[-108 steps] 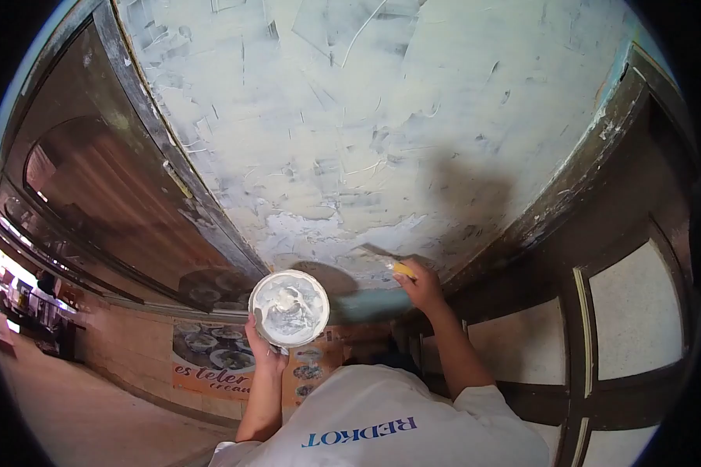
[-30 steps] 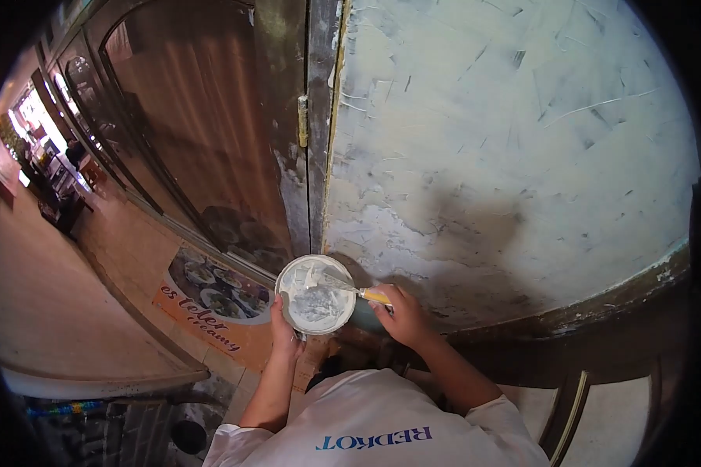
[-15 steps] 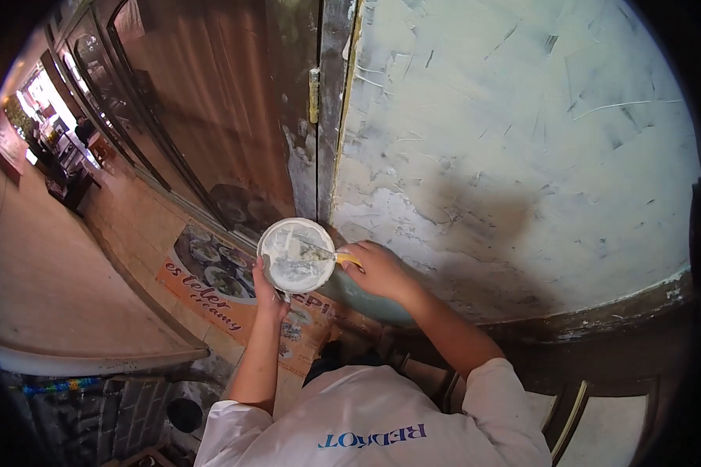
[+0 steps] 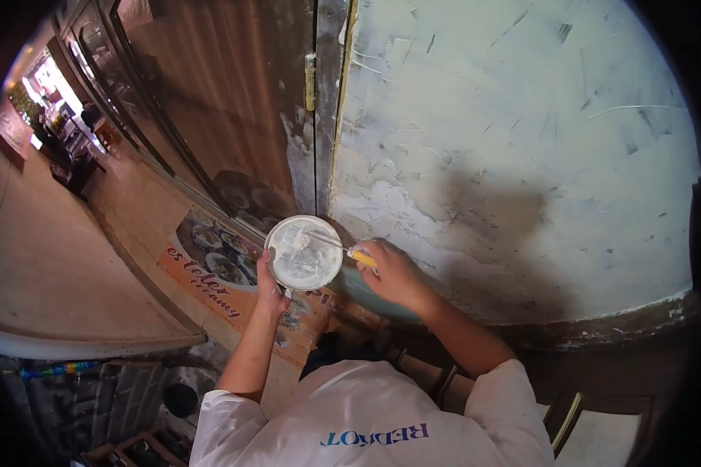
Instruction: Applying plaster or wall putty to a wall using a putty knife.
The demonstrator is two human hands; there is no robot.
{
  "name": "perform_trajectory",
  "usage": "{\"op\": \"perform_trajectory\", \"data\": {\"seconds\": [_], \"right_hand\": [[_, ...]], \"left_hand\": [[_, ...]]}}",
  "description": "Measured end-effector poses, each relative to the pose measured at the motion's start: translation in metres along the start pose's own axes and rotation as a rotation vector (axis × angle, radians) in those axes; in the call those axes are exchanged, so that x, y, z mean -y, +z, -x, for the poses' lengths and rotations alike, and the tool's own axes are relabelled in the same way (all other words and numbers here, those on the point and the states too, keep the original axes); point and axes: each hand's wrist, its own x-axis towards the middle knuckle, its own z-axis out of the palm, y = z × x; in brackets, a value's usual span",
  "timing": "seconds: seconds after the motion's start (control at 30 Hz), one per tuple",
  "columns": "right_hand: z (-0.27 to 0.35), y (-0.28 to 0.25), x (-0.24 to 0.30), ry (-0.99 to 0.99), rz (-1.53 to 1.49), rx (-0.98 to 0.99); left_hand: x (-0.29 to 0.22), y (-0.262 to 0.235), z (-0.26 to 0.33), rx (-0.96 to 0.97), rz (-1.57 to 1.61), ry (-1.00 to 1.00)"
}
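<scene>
A round white tub point(image 4: 304, 274) with pale putty smeared across its inside is held up in front of me. My left hand point(image 4: 269, 282) grips its left rim and underside, fingers partly hidden beneath it. Wrapped round the yellow handle of a putty knife point(image 4: 364, 258) is my right hand point(image 4: 391, 272), at the tub's right edge. The knife's thin metal shank crosses the rim, and its blade end lies in the tub with a lump of white putty point(image 4: 300, 237) at it.
To the right rises a wall point(image 4: 514, 117) coated with patchy white filler. A dark-framed glass door point(image 4: 210, 101) with a hinge stands ahead. An orange printed banner point(image 4: 210, 280) lies on the tiled floor, beside a pale curved counter point(image 4: 70, 257). Dark paneled furniture point(image 4: 600, 428) is at lower right.
The tub has shifted slightly right. My right hand has moved a little right and the knife has turned, its blade now toward the tub's far side with putty gathered there.
</scene>
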Motion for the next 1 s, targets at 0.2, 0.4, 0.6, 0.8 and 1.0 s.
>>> {"op": "perform_trajectory", "data": {"seconds": [0.2,0.4,0.6,0.8,1.0], "right_hand": [[-0.002,-0.011,0.012,0.194,-0.138,-0.173],[0.001,0.008,-0.003,0.102,-0.067,-0.339],[0.009,0.014,-0.006,0.147,-0.026,-0.399],[0.004,0.019,-0.001,0.079,-0.003,-0.382],[0.015,0.028,-0.012,0.058,0.052,-0.503]], "left_hand": [[0.016,0.005,0.01,-0.054,0.022,-0.035],[0.029,0.004,0.019,-0.074,0.047,-0.033],[0.026,0.006,0.03,-0.097,0.025,-0.084],[0.028,-0.005,0.032,-0.107,0.014,-0.105],[0.024,-0.012,0.033,-0.121,0.029,-0.113]]}}
